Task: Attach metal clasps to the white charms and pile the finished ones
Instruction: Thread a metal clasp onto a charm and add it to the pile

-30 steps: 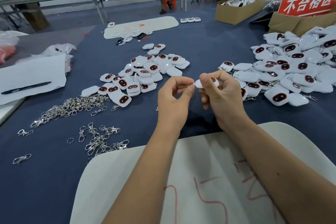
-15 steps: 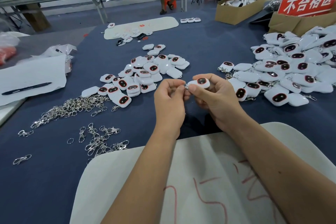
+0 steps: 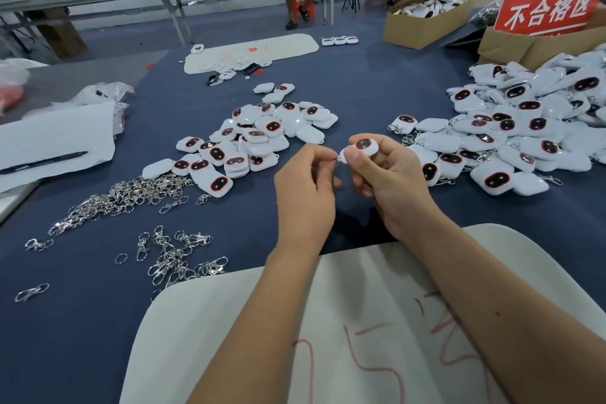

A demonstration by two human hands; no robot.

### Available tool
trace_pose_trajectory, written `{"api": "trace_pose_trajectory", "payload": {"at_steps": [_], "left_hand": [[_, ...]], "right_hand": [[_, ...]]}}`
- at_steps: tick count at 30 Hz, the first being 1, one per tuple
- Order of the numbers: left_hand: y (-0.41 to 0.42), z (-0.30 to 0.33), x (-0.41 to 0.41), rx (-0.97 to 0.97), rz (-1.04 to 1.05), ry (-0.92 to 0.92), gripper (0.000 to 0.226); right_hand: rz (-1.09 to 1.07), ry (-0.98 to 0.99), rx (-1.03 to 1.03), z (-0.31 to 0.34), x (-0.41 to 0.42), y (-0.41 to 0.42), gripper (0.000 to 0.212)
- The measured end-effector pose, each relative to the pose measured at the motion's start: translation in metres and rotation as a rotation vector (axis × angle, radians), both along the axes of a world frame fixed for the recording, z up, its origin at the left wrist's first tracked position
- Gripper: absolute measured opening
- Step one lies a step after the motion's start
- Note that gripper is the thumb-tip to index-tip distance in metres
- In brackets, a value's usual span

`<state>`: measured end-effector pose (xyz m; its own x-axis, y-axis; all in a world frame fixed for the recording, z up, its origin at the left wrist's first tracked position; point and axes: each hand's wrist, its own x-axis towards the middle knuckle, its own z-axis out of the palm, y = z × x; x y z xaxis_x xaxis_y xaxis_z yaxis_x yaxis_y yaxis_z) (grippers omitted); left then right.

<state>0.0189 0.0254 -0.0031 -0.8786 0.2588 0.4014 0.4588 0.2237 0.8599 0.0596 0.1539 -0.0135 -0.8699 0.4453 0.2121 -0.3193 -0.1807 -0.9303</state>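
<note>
Hands around glossy rounded charm

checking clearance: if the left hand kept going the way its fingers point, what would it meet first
Probably the charm gripped in the right hand; the left hand already pinches something small at its edge, so hardly any gap shows.

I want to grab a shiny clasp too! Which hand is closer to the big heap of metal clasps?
The left hand. The heap of metal clasps lies off to its left on the blue cloth. The right hand, holding a white charm, sits farther away.

Both forearms reach forward, left hand and right hand close together, fingers curled.
</note>
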Motion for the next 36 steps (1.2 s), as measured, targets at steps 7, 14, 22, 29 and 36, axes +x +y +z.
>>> {"api": "trace_pose_trajectory", "payload": {"at_steps": [7,14,22,29,36], "left_hand": [[0.008,0.001,0.0,0.464,-0.063,-0.495,0.01],[0.005,0.001,-0.001,0.499,-0.035,-0.4,0.018],[-0.007,0.003,-0.004,0.056,0.083,-0.019,0.018],[-0.008,0.005,-0.002,-0.325,0.105,0.221,0.017],[-0.011,-0.001,-0.006,-0.37,0.1,0.216,0.017]], "right_hand": [[0.036,0.036,-0.013,0.003,-0.001,0.0,0.025],[0.063,0.031,-0.015,0.002,-0.001,0.0,0.034],[0.037,0.013,0.147,-0.004,-0.001,0.0,0.021],[0.007,0.007,0.262,-0.006,0.0,-0.002,0.023],[-0.152,-0.009,0.647,-0.007,0.001,-0.008,0.027]]}}
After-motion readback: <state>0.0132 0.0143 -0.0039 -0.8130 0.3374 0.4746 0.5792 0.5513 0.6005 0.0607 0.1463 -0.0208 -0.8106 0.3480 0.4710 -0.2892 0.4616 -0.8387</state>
